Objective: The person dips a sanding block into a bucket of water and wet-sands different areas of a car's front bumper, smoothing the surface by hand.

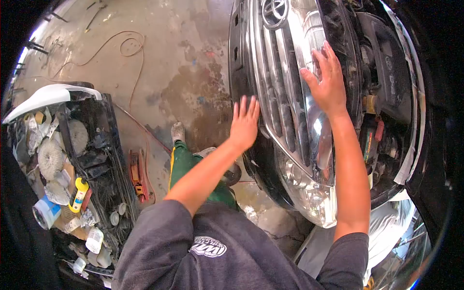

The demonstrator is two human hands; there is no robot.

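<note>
The chrome front grille (pixel 278 72) of a car fills the right half of the view, with a round emblem (pixel 275 12) at its far end. My left hand (pixel 245 123) has its fingers stretched out at the grille's lower edge, beside the dark bumper (pixel 263 159). Over the shiny upper trim (pixel 309 36) is my right hand (pixel 330 84), fingers extended and thumb apart. Neither hand holds anything. Whether the palms press on the surface, I cannot tell. A clear headlight (pixel 307 191) sits nearer to me than the grille.
An open engine bay (pixel 377 125) lies at the right. On the left, a dark cart (pixel 104 159) carries fluffy round pads (pixel 50 159), a yellow bottle (pixel 78 195) and several containers. A red tool (pixel 137 176) and a thin hose (pixel 142 58) lie on the stained concrete floor (pixel 169 29).
</note>
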